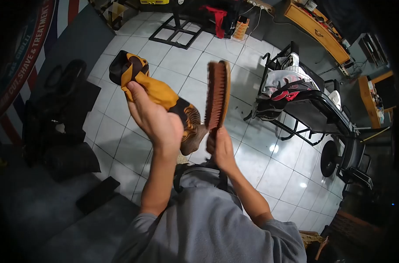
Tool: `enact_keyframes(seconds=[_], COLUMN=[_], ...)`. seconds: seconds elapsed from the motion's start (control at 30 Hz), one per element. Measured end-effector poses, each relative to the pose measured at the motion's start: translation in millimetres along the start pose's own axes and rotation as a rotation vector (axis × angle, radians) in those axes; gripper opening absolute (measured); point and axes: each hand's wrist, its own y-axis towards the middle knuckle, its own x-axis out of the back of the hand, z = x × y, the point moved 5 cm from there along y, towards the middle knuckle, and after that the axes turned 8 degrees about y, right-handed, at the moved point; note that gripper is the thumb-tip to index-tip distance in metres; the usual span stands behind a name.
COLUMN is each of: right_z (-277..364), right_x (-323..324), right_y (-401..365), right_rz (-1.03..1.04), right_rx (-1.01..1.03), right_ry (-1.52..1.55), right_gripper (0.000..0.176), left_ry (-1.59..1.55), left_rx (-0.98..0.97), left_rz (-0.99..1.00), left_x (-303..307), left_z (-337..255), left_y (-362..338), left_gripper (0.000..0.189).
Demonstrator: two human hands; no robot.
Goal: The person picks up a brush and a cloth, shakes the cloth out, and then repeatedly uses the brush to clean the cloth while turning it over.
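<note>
My left hand (158, 120) is closed around a yellow and dark brown patterned cloth (158, 90). A bunched fold and a black end stick out above my thumb, and the cloth's brownish lower part hangs down beside my wrist. To its right, my right hand (221, 151) grips the handle of a brush (217, 96). The brush stands upright, with reddish-brown bristles facing left toward the cloth and a pale wooden back on the right. Both hands are held up over the tiled floor, in front of my grey shirt.
A black reclining chair (315, 109) with clothes and a bag (285, 90) on it stands at the right. Wooden drawers (317, 30) line the back right wall. A black metal frame (175, 33) rests on the white tiles (247, 144). A striped barber sign (26, 57) is on the left.
</note>
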Motion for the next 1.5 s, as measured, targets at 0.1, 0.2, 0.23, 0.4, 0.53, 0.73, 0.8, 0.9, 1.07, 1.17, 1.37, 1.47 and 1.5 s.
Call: enact_keyframes(seconds=[0.1,0.2,0.23,0.4,0.53,0.73,0.8,0.9,1.07,1.17,1.37,1.47,1.5], right_z=[19,-38,-70,-269,-310,-226,-126,-22,19,-33,-242,-282,-278], right_x=[-52,-45,-31,149,265,248,168,81,-11,1,162,232,238], right_y=[2,18,24,1,-70,-33,-6,10,-2,12,-13,-46,-52], right_rz=[0.032,0.183,0.237,0.426,0.186,-0.436,-0.396,-0.179,0.105,0.182,-0.042,-0.062,-0.037], right_rx=[0.457,0.327,0.305,-0.318,-0.726,-0.401,-0.225,0.052,0.106,0.110,-0.593,-0.868,-0.745], right_ry=[-0.129,-0.396,-0.554,-1.154,-1.356,-0.555,-0.003,0.294,0.278,-0.204,-1.104,-1.225,-1.263], right_gripper=[0.032,0.029,0.028,0.035,0.042,0.054,0.044,0.033,0.026,0.032,0.050,0.041,0.049], left_ry=[-0.046,-0.101,-0.096,-0.220,-0.173,0.031,0.056,0.158,0.042,0.032,-0.022,-0.089,-0.037], left_rx=[-0.088,-0.081,-0.056,0.008,0.003,0.180,0.216,0.238,0.171,0.172,0.112,0.137,0.124], left_rz=[-0.022,-0.008,0.022,-0.002,-0.044,0.197,0.225,0.479,0.576,0.494,0.279,0.262,0.312], left_x=[-19,-23,-22,4,14,-5,-14,-28,-36,-26,-10,-2,-6], left_z=[-4,-14,-16,-34,-44,-9,3,15,11,0,-13,-20,-23], left_y=[-11,-6,-2,18,21,8,-2,-20,-40,-29,-7,-5,-6], left_gripper=[0.046,0.043,0.043,0.039,0.032,0.030,0.027,0.027,0.026,0.025,0.030,0.032,0.032])
